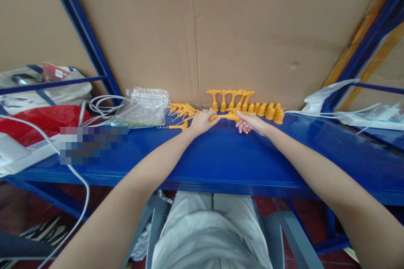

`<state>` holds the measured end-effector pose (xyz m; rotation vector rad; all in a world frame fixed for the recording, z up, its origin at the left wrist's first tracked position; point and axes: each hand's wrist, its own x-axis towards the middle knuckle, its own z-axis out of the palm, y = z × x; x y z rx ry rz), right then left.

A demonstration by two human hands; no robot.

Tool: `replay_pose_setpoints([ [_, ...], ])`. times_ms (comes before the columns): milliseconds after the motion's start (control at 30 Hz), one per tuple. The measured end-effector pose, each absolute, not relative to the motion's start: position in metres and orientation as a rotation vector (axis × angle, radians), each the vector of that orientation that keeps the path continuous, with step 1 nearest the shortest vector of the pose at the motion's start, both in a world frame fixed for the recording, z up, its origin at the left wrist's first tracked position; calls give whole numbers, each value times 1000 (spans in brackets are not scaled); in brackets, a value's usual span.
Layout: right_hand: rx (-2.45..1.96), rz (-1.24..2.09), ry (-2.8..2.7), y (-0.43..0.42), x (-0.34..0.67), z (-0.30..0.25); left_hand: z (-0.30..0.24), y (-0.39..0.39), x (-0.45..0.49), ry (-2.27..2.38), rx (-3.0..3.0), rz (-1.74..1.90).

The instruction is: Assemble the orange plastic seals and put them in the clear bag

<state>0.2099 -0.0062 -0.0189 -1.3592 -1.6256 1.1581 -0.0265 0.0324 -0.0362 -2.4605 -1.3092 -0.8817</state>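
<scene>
Above the far part of the blue table [221, 155], my left hand [202, 122] is closed around one end of a yellow plastic corkscrew [222, 116], which lies sideways with a ribbed neck. My right hand [248, 124] pinches its wider right end with thumb and finger, the other fingers curled below. Whether that end is a separate sleeve I cannot tell. Beside my left hand lies a pile of yellow T-handled corkscrews [181, 109] with bare metal spirals. One loose corkscrew [176, 126] lies in front of them. Behind my hands stand several upright yellow T-handled pieces [223, 100].
Several short yellow sleeves [270, 111] stand right of the upright row, before the cardboard wall [252, 29]. Left are clear plastic bags [145, 107], white cables [104, 103] and a red cloth-like item [41, 119]. Blue frame posts [83, 33] flank the table; a power strip [375, 119] lies right.
</scene>
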Motion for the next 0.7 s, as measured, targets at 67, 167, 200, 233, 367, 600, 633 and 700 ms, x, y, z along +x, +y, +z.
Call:
replay_pose_setpoints([
  [67,-1355,1153,-1642,-5,209,-19,-37,34,-27,-1319,-2460,-881],
  [167,-1326,1186,-1650,-5,211,-19,-36,34,-27,-1331,-2462,-876],
  [200,-1311,1191,-1646,-5,212,-19,-35,33,-27,-1334,-2464,-870],
  [233,-1293,1186,-1638,-6,213,-19,-34,32,-26,-1336,-2467,-860],
  [367,-1234,1106,-1616,-8,214,-21,-32,28,-27,-1343,-2475,-812],
  [600,-1255,1098,-1592,-14,205,-17,-33,25,-29,-1297,-2464,-833],
  [633,-1262,1097,-1580,-14,204,-17,-33,24,-28,-1289,-2459,-844],
  [700,-1283,1109,-1573,-12,204,-17,-32,24,-26,-1273,-2454,-860],
])
